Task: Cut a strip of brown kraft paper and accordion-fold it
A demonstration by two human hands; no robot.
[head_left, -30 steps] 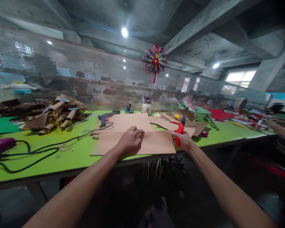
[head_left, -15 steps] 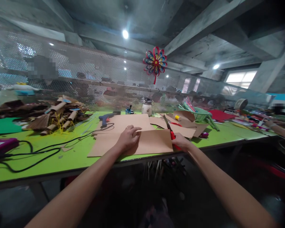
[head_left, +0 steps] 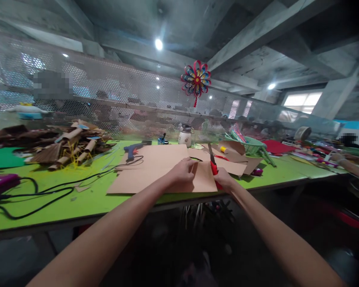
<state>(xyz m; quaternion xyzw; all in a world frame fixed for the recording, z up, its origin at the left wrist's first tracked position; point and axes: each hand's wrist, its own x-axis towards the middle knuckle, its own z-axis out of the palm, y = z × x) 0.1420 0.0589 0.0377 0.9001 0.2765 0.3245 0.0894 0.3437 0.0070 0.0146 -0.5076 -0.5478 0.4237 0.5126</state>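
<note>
A brown cardboard sheet (head_left: 143,181) lies on the green table (head_left: 77,199) near its front edge. My left hand (head_left: 182,171) rests on the sheet's right part, fingers curled and pressing it down. My right hand (head_left: 224,179) is closed round the red handles of a pair of scissors (head_left: 213,164). The blades point away from me along the sheet's right edge. More cardboard sheets (head_left: 164,153) lie just behind.
A black cable (head_left: 48,191) and a purple device (head_left: 1,182) lie at the left. A pile of cardboard scraps (head_left: 66,145), a blue glue gun (head_left: 133,149), a jar (head_left: 184,135) and a green basket (head_left: 251,143) stand further back. Another person's arm (head_left: 351,163) rests at the right.
My left hand slid to the right along the sheet, toward the scissors. My right hand tilted the scissors from upright down to the sheet's right edge and moved slightly left.
</note>
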